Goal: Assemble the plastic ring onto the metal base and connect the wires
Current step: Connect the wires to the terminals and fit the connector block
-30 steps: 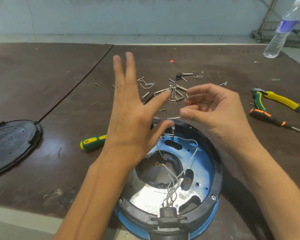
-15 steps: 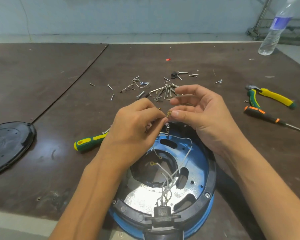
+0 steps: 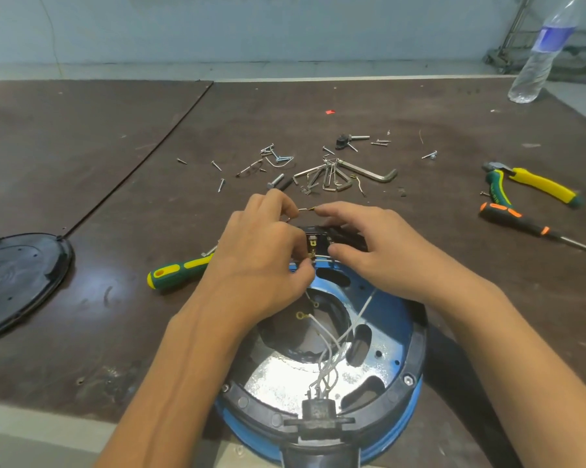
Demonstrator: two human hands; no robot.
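Dropped left hand [image 3: 261, 255] from spread to pinching wire lead [image 3: 305, 210], right hand [image 3: 379, 255] curled at its brass tip, grip unclear; with black ring [image 3: 416, 346] already on blue base [image 3: 394, 325] at near desk [image 3: 116, 315] edge, looks like wiring started.

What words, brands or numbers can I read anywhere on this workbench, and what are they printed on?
No text here can be read.
Water bottle: blue label, print too blurred to read.
Black cover: a raised mark, not legible.
Green and yellow screwdriver: no legible marking.
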